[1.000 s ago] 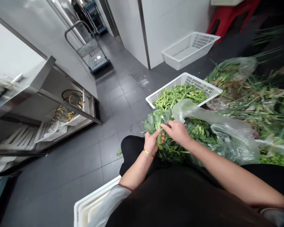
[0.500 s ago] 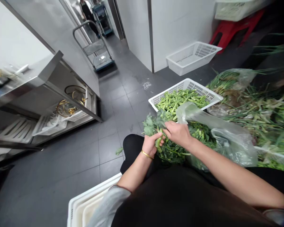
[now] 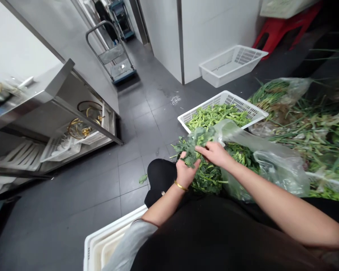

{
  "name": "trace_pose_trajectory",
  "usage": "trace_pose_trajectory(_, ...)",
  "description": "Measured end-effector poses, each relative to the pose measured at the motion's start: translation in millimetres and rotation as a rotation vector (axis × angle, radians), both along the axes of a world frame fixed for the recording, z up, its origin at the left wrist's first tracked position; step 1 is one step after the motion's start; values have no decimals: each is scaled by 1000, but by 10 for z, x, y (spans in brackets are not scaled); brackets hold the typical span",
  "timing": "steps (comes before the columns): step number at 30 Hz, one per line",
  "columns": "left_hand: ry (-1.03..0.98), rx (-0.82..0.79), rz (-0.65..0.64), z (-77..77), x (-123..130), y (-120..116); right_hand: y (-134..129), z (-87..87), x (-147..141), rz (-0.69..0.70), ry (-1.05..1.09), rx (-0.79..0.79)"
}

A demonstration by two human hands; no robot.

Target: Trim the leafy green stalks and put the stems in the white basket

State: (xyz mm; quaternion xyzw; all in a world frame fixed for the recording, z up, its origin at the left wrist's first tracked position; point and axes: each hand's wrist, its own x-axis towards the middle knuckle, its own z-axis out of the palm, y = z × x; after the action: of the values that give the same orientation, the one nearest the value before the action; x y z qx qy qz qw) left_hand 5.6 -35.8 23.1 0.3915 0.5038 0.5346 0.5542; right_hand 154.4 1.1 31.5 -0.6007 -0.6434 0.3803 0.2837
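My left hand (image 3: 186,170), with a gold bangle at the wrist, is closed round a leafy green sprig (image 3: 196,140). My right hand (image 3: 217,153) pinches the same sprig from the right, thumb and fingers against its leaves. Below both hands lies a pile of dark leafy greens (image 3: 209,178), partly in a clear plastic bag (image 3: 237,137). Just beyond the hands stands a white perforated basket (image 3: 254,122) holding cut green stems (image 3: 211,116).
Spring onions (image 3: 305,128) are heaped at the right. Behind are a white basket (image 3: 226,74) and a red stool (image 3: 288,28). Stacked white trays (image 3: 101,241) sit at lower left, near a steel table (image 3: 56,84). A trolley (image 3: 122,71) and a person (image 3: 106,19) are farther back.
The sprig's leaves have shifted right and now spread over my fingers. My left hand has turned and moved slightly right, while my right hand has moved slightly up.
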Motion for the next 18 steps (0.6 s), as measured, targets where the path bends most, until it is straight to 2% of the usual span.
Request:
trace_pose_trajectory(2, -117, -56, -81, 18, 18, -44, 119, 8, 6, 84, 111, -90)
trace_pose_trajectory(5, -326, -245, -138, 0, 30, -3, -1, 16, -135, 71, 9, 2)
trace_pose_trajectory(7, -370, -276, -30, -39, 14, 74, -207, 22, -259, 42, -149, 149)
trace_pose_trajectory(10, -355, -242, 144, -93, -27, 164, -414, 45, -339, 142, -241, 299)
trace_pose_trajectory(12, -307, -217, 163, -110, -33, 156, -357, 77, -301, 139, -244, 268)
trace_pose_trajectory(15, -214, -151, 137, -130, 7, 70, -104, 132, -218, 55, -255, 103)
trace_pose_trajectory(16, -199, -141, 132, -141, 23, 48, -46, 138, -213, 47, -289, 107)
trace_pose_trajectory(18, -213, -147, 160, -170, 29, 56, -48, 103, -252, 49, -386, 248)
